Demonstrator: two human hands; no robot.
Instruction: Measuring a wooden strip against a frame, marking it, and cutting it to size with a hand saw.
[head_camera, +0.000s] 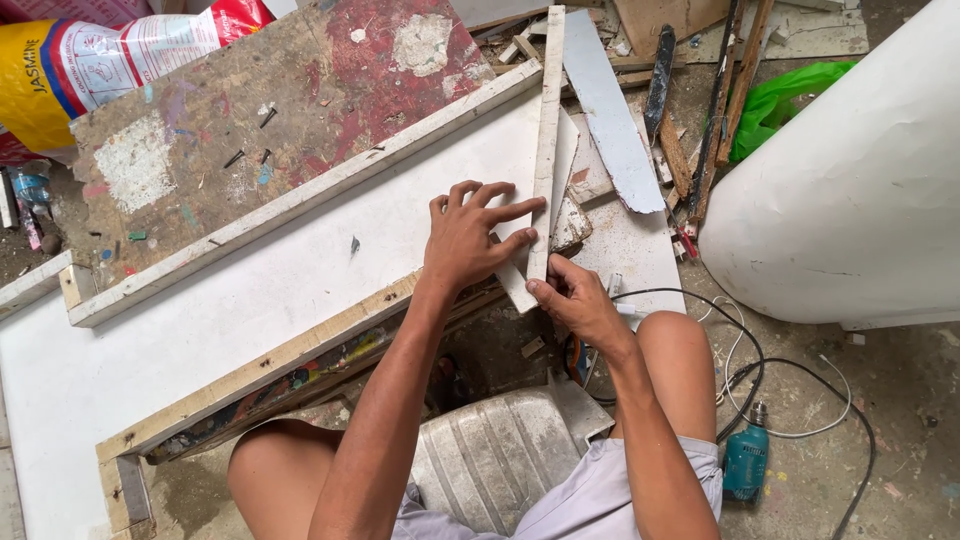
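A: Where's the thin wooden strip?
B: Standing across the white panel; left hand presses flat with fingers spread, right hand pinches its near end
A: Risk?
B: It may skew, being long and held only there

Lying across board: batten, running front to back at right end. Pressing on board just left of batten: left hand. Gripping batten's near end: right hand. Resting on floor, right of knee: drill. Sitting behind board, far left: sack.
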